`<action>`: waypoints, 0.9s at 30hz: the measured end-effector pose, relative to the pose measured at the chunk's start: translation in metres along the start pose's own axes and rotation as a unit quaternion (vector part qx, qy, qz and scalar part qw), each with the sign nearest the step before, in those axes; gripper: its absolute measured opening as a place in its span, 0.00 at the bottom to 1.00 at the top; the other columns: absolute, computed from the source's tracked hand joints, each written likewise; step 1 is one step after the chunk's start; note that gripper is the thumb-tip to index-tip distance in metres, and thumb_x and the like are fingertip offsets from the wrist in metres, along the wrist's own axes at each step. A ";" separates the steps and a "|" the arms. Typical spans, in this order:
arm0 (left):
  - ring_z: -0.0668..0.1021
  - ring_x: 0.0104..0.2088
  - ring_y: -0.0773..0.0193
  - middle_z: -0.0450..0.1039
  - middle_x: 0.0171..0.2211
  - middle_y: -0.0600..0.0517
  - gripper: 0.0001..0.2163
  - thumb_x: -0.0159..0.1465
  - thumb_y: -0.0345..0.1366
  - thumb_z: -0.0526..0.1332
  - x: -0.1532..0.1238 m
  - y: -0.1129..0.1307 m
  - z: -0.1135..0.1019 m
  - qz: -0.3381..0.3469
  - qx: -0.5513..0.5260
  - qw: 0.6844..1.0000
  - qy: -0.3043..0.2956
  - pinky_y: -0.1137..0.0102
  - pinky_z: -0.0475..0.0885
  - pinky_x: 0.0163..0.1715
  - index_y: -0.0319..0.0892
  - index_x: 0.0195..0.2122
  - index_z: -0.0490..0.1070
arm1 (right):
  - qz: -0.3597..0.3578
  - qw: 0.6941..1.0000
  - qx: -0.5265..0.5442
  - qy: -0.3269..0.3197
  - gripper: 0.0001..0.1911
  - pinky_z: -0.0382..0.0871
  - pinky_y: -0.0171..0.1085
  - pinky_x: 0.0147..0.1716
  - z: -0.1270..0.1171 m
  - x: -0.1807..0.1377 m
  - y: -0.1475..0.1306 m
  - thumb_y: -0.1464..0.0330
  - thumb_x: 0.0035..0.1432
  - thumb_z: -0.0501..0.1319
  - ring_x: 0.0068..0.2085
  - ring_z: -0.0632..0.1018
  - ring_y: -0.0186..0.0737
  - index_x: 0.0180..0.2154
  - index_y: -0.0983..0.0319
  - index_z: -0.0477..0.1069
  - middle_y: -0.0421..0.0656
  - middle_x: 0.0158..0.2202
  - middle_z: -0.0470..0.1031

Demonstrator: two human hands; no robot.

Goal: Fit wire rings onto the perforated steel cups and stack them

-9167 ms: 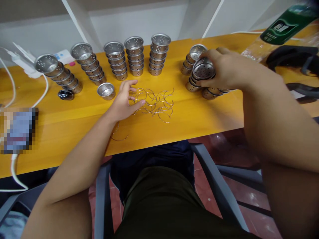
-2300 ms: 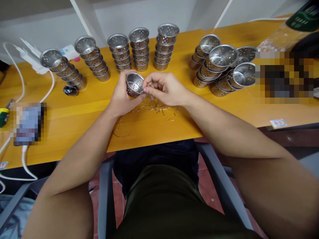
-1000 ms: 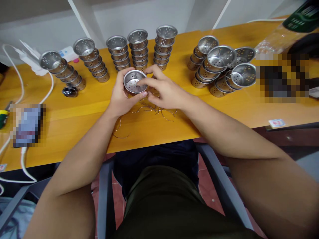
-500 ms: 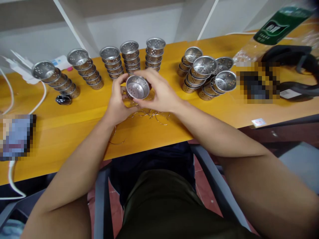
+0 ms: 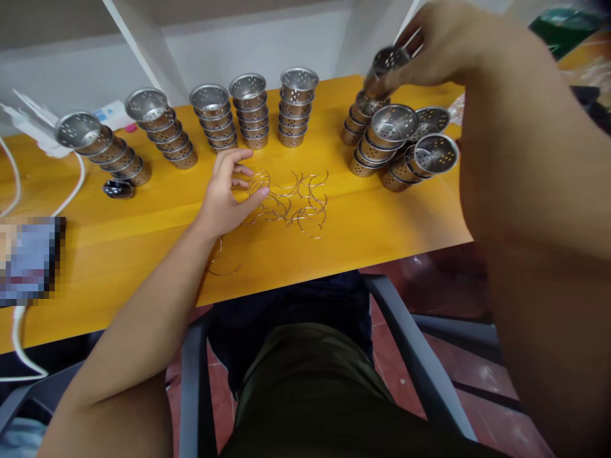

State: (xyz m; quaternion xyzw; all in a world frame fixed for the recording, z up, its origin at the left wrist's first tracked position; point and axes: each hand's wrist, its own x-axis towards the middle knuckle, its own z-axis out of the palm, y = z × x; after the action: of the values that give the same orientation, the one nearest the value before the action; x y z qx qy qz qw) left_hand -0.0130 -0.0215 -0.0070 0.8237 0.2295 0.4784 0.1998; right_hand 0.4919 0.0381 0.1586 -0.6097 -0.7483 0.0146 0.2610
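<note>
Stacking, seemingly: perforated cup point(image 5: 387, 62), gripped in right hand point(image 5: 436, 51), over short stack point(image 5: 354, 123); left hand point(image 5: 226, 194) loosely spread, empty; next move likely needs level seating

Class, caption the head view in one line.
Right hand holds a perforated cup over a stack; left hand open near curved wires.

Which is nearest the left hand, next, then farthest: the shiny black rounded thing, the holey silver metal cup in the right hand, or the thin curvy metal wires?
1. Curvy metal wires: beside the left hand.
2. Black rounded thing: to its left.
3. Silver metal cup: to the right, in the right hand.
</note>
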 end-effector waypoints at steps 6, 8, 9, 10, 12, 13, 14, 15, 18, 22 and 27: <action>0.88 0.55 0.49 0.73 0.69 0.42 0.36 0.75 0.70 0.75 -0.001 0.003 0.002 -0.015 0.009 1.000 -0.007 0.54 0.93 0.48 0.61 0.76 0.71 | 0.174 0.950 -0.220 -0.138 0.40 0.80 0.47 0.42 0.010 0.009 -0.037 0.42 0.57 0.86 0.27 0.76 0.32 0.59 0.63 0.92 0.46 0.43 0.94; 0.88 0.55 0.48 0.74 0.69 0.41 0.35 0.75 0.69 0.75 -0.002 0.004 0.002 -0.019 0.012 1.000 -0.011 0.54 0.93 0.48 0.60 0.76 0.71 | 0.150 0.960 -0.200 -0.130 0.45 0.79 0.44 0.39 0.014 0.012 -0.025 0.41 0.50 0.88 0.25 0.75 0.30 0.59 0.65 0.92 0.50 0.45 0.94; 0.88 0.55 0.49 0.74 0.69 0.41 0.35 0.76 0.69 0.74 -0.002 0.004 0.002 -0.015 0.013 1.000 -0.009 0.54 0.93 0.48 0.60 0.75 0.71 | 0.134 0.967 -0.182 -0.120 0.50 0.79 0.43 0.38 0.015 0.012 -0.019 0.41 0.45 0.90 0.24 0.75 0.29 0.60 0.66 0.91 0.52 0.45 0.95; 0.88 0.55 0.49 0.74 0.69 0.41 0.34 0.76 0.67 0.74 -0.002 0.004 0.002 -0.012 0.012 1.000 -0.007 0.54 0.93 0.48 0.59 0.75 0.71 | 0.129 0.973 -0.164 -0.101 0.55 0.79 0.43 0.38 0.015 0.011 -0.015 0.42 0.40 0.91 0.25 0.77 0.30 0.62 0.68 0.90 0.55 0.47 0.95; 0.88 0.55 0.51 0.74 0.69 0.41 0.33 0.77 0.64 0.75 -0.003 0.004 0.002 -0.004 0.011 1.000 -0.005 0.56 0.93 0.48 0.58 0.75 0.71 | 0.141 0.981 -0.128 -0.039 0.66 0.83 0.46 0.44 0.015 0.004 -0.024 0.46 0.34 0.94 0.34 0.86 0.37 0.70 0.71 0.85 0.64 0.56 0.93; 0.88 0.55 0.51 0.74 0.69 0.41 0.32 0.77 0.62 0.76 -0.003 0.004 0.002 -0.002 0.011 1.000 -0.005 0.57 0.93 0.48 0.57 0.76 0.71 | 0.152 0.983 -0.104 0.014 0.66 0.84 0.47 0.51 0.014 -0.002 -0.036 0.50 0.38 0.95 0.45 0.91 0.44 0.74 0.70 0.83 0.68 0.63 0.90; 0.88 0.55 0.52 0.75 0.69 0.41 0.32 0.77 0.60 0.76 -0.003 0.004 0.002 -0.003 0.010 1.000 -0.006 0.58 0.92 0.48 0.57 0.76 0.71 | 0.146 0.985 -0.084 0.044 0.60 0.83 0.48 0.59 0.014 -0.007 -0.052 0.54 0.47 0.94 0.58 0.91 0.51 0.76 0.70 0.81 0.69 0.68 0.87; 0.88 0.56 0.52 0.75 0.69 0.41 0.32 0.77 0.58 0.77 -0.003 0.004 0.002 -0.008 0.010 1.000 -0.009 0.59 0.92 0.48 0.56 0.75 0.71 | 0.086 0.994 -0.063 0.040 0.53 0.81 0.48 0.63 0.014 -0.012 -0.072 0.58 0.61 0.90 0.67 0.88 0.56 0.79 0.71 0.77 0.67 0.74 0.82; 0.87 0.56 0.53 0.75 0.70 0.42 0.33 0.75 0.54 0.79 -0.003 0.005 0.003 -0.026 0.011 1.000 -0.011 0.61 0.91 0.49 0.55 0.75 0.71 | 0.006 1.000 0.000 0.005 0.52 0.76 0.44 0.73 0.024 -0.017 -0.129 0.74 0.66 0.86 0.75 0.81 0.57 0.82 0.75 0.67 0.68 0.81 0.71; 0.87 0.57 0.54 0.75 0.70 0.43 0.33 0.74 0.49 0.80 -0.004 0.005 0.003 -0.028 0.012 1.000 -0.006 0.61 0.91 0.50 0.54 0.75 0.71 | 0.001 0.996 0.013 -0.092 0.68 0.65 0.51 0.85 0.056 0.008 -0.165 0.69 0.66 0.89 0.83 0.73 0.66 0.89 0.76 0.51 0.75 0.86 0.61; 0.87 0.57 0.55 0.75 0.70 0.43 0.31 0.75 0.48 0.78 -0.004 0.007 0.002 -0.026 0.009 1.000 -0.009 0.63 0.91 0.50 0.53 0.75 0.71 | 0.063 0.988 -0.018 -0.138 0.64 0.74 0.52 0.76 0.092 0.044 -0.166 0.62 0.62 0.91 0.74 0.81 0.65 0.86 0.76 0.63 0.70 0.79 0.76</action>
State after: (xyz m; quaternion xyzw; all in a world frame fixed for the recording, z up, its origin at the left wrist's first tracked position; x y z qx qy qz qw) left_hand -0.0118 -0.0294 -0.0070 0.8233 0.2531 0.4639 0.2070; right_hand 0.2989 0.0631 0.1519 -0.6526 -0.7372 0.1009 0.1428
